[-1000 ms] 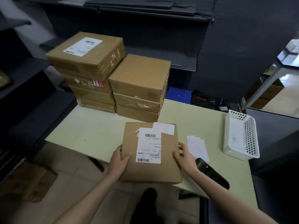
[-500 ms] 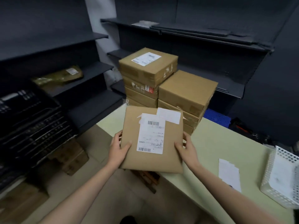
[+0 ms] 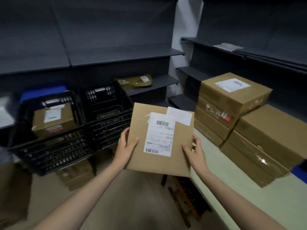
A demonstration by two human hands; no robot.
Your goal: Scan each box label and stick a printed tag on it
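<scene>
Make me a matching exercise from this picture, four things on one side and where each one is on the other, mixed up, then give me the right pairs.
Things:
1. held box
2. white label
3. box stacks
4. crate box

Places:
A. inside a black crate
B. on the pale green table
C. between the left hand and right hand
D. stuck on the held box's top

Pairs: 1-C, 2-D, 3-B, 4-A

Cardboard, paper and plastic

Matt brown cardboard box with a smooth white paper label; stacked boxes carry glossy clear tape; black plastic crates have slotted walls; tabletop smooth, pale green.
</scene>
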